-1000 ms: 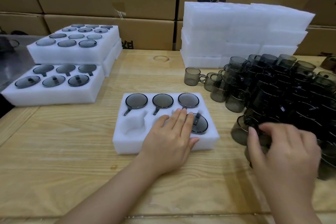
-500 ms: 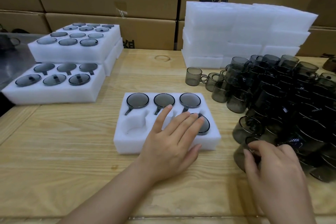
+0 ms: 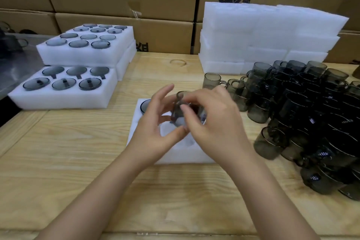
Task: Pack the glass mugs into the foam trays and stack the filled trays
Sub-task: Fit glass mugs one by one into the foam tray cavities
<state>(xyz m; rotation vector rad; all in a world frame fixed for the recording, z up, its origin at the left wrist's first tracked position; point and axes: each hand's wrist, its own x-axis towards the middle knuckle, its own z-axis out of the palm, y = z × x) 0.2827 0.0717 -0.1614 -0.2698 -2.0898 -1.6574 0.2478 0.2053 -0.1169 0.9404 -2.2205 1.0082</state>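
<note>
A smoky glass mug [image 3: 180,108] is pinched by the right hand [image 3: 213,122], fingers curled, just above the foam tray [image 3: 185,155]. The left hand [image 3: 155,130] is spread beside it, contact unclear. The handle is best lined up with its slot, then the mug lowered straight. Right of the tray, loose mugs [image 3: 292,103] crowd close; left of it, room is offered by the wooden table [image 3: 78,142].

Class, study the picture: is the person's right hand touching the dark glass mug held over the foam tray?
Touching. The head view shows the right hand with its fingers curled round the mug, holding it above the foam tray.
</note>
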